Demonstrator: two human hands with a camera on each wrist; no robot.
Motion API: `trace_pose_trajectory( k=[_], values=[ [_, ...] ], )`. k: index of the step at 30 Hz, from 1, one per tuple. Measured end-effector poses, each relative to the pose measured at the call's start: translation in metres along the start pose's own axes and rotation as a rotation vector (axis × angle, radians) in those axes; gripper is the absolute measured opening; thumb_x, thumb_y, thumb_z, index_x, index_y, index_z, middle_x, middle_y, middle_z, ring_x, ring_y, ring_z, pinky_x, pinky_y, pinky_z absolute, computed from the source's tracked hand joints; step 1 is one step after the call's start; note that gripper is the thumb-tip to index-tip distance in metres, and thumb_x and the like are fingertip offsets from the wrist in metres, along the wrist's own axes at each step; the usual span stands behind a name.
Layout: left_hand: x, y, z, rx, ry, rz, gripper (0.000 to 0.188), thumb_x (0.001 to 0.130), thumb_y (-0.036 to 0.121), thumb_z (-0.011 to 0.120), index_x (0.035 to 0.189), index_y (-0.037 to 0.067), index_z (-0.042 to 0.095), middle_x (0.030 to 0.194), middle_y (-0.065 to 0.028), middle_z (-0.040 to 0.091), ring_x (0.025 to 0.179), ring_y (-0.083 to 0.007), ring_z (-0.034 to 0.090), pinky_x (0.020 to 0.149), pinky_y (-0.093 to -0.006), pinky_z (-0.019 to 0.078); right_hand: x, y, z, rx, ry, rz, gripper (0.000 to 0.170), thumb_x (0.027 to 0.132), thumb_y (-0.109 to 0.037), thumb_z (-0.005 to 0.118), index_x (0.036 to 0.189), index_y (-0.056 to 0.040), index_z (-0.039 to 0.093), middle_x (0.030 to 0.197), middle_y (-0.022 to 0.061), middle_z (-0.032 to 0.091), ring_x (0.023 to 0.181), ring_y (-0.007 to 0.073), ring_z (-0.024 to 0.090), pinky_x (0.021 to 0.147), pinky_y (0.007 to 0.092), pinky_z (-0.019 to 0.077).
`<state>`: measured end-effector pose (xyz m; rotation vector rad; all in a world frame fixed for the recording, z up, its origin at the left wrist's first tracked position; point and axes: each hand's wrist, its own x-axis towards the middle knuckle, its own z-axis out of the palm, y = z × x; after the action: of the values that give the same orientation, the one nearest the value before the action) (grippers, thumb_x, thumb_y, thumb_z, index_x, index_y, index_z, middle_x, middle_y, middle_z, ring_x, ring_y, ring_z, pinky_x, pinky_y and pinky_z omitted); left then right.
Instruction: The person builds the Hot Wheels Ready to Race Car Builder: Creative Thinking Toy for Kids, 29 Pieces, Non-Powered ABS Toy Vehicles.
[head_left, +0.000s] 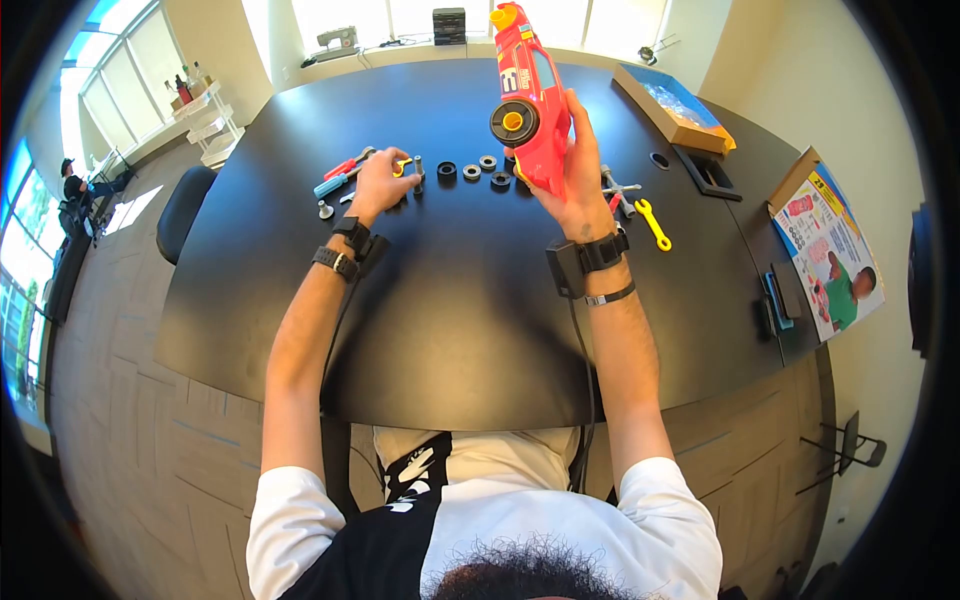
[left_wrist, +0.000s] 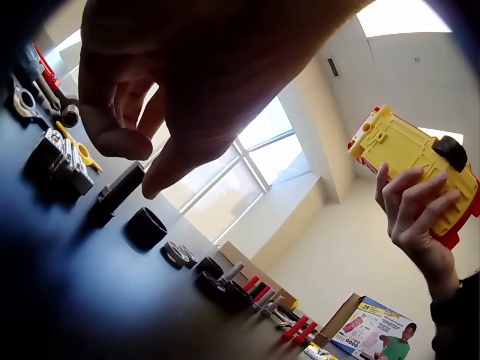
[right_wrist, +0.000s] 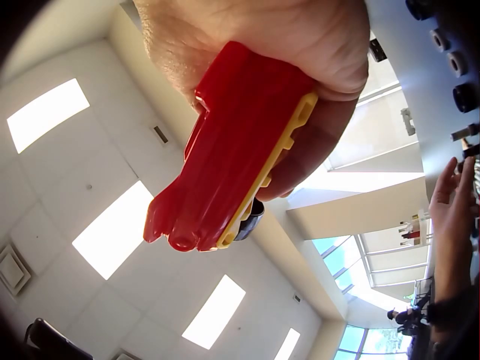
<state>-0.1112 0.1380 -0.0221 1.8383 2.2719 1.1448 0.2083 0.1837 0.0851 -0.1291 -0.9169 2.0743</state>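
The car [head_left: 546, 108] is up above the table [head_left: 455, 335], the right hand's [head_left: 580, 190] fingers curled round it. Low over the table, the left hand [head_left: 377, 185] has thumb and fingers parted by a bolt [left_wrist: 120, 190]; touching, I can't tell.

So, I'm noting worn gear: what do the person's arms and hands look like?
The left hand and right hand are gloveless; sleeves are short and white. Each arm wears a black wrist strap with a boxy black camera and dark cable, plus a second dark band, thinner on the right.
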Motion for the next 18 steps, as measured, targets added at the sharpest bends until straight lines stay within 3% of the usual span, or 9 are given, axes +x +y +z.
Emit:
trace_pose_trajectory(
  k=[2, 3, 4, 8, 10, 12, 14, 16, 18],
  values=[
    [-0.002, 0.000, 0.009, 0.092, -0.162, -0.196, 0.053, 0.082, 0.034, 0.088, 0.125, 0.006, 0.078, 0.108, -0.0117, 0.077, 0.104, -0.0274, 0.075, 0.095, -0.0414, 0.0597, -0.001, 0.001, -0.003, 0.015, 0.008, 0.013, 0.069, 0.104, -0.065, 0.061, 0.135, -0.0035, 0.064, 0.110, 0.0117, 0.078, 0.086, 0.0254, 0.079, 0.066, 0.0329, 0.0666],
    [-0.003, 0.000, 0.014, -0.018, -0.205, -0.317, 0.053, 0.084, 0.036, 0.086, 0.128, 0.007, 0.078, 0.112, -0.0128, 0.078, 0.104, -0.0286, 0.076, 0.096, -0.0418, 0.0600, 0.000, 0.000, -0.004, 0.002, -0.021, 0.012, 0.068, 0.104, -0.064, 0.061, 0.135, -0.0036, 0.064, 0.111, 0.0113, 0.078, 0.088, 0.0251, 0.079, 0.068, 0.0333, 0.0669],
    [-0.002, -0.006, 0.020, -0.021, -0.207, -0.319, 0.053, 0.084, 0.036, 0.086, 0.128, 0.007, 0.078, 0.112, -0.0128, 0.078, 0.104, -0.0286, 0.076, 0.096, -0.0418, 0.0600, 0.000, 0.000, -0.005, -0.011, -0.053, 0.010, 0.067, 0.105, -0.063, 0.062, 0.136, -0.0037, 0.063, 0.112, 0.0108, 0.078, 0.089, 0.0247, 0.079, 0.070, 0.0337, 0.0671],
    [-0.001, -0.012, 0.034, 0.118, -0.091, -0.147, 0.045, 0.090, 0.035, 0.080, 0.123, 0.005, 0.079, 0.108, -0.0157, 0.080, 0.103, -0.0306, 0.077, 0.096, -0.0437, 0.0598, 0.005, 0.001, -0.009, 0.008, -0.038, 0.003, 0.066, 0.105, -0.062, 0.061, 0.137, -0.0044, 0.063, 0.115, 0.0103, 0.078, 0.091, 0.0240, 0.079, 0.076, 0.0353, 0.0678],
    [-0.004, -0.008, 0.033, 0.045, 0.117, -0.035, 0.040, 0.090, 0.036, 0.079, 0.112, 0.003, 0.078, 0.108, -0.0167, 0.080, 0.103, -0.0319, 0.077, 0.097, -0.0438, 0.0591, 0.007, 0.003, -0.011, 0.033, -0.046, -0.008, 0.067, 0.105, -0.062, 0.061, 0.138, -0.0042, 0.062, 0.117, 0.0106, 0.077, 0.094, 0.0234, 0.079, 0.080, 0.0365, 0.0679],
    [-0.007, 0.018, 0.015, 0.016, 0.113, -0.025, 0.033, 0.096, 0.030, 0.075, 0.109, 0.000, 0.073, 0.109, -0.0171, 0.080, 0.102, -0.0286, 0.078, 0.094, -0.0412, 0.0614, 0.005, 0.003, -0.009, 0.010, -0.059, -0.019, 0.068, 0.105, -0.062, 0.061, 0.139, -0.0039, 0.061, 0.119, 0.0109, 0.076, 0.096, 0.0230, 0.079, 0.082, 0.0370, 0.0678],
    [-0.004, 0.032, 0.004, -0.653, 0.054, 0.000, 0.025, 0.107, 0.022, 0.066, 0.120, 0.000, 0.066, 0.113, -0.0146, 0.077, 0.101, -0.0196, 0.075, 0.087, -0.0352, 0.0648, 0.003, 0.004, -0.010, -0.015, -0.069, -0.026, 0.069, 0.105, -0.063, 0.061, 0.140, -0.0036, 0.060, 0.121, 0.0112, 0.076, 0.098, 0.0226, 0.078, 0.084, 0.0375, 0.0677],
    [-0.007, 0.057, -0.019, -0.775, -0.068, -0.029, 0.023, 0.113, 0.018, 0.058, 0.127, 0.000, 0.062, 0.110, -0.0104, 0.072, 0.099, -0.0137, 0.072, 0.084, -0.0310, 0.0663, 0.003, 0.003, -0.012, -0.042, -0.050, -0.005, 0.069, 0.105, -0.062, 0.061, 0.141, -0.0031, 0.059, 0.125, 0.0117, 0.075, 0.101, 0.0216, 0.078, 0.085, 0.0385, 0.0675],
    [-0.014, 0.087, -0.037, -0.764, 0.062, 0.114, 0.026, 0.112, 0.021, 0.060, 0.125, -0.001, 0.068, 0.096, -0.0080, 0.072, 0.083, -0.0126, 0.070, 0.072, -0.0329, 0.0658, 0.002, 0.003, -0.010, -0.041, -0.048, -0.001, 0.069, 0.106, -0.062, 0.061, 0.142, -0.0032, 0.059, 0.125, 0.0117, 0.075, 0.101, 0.0214, 0.077, 0.086, 0.0386, 0.0674]
  ],
)
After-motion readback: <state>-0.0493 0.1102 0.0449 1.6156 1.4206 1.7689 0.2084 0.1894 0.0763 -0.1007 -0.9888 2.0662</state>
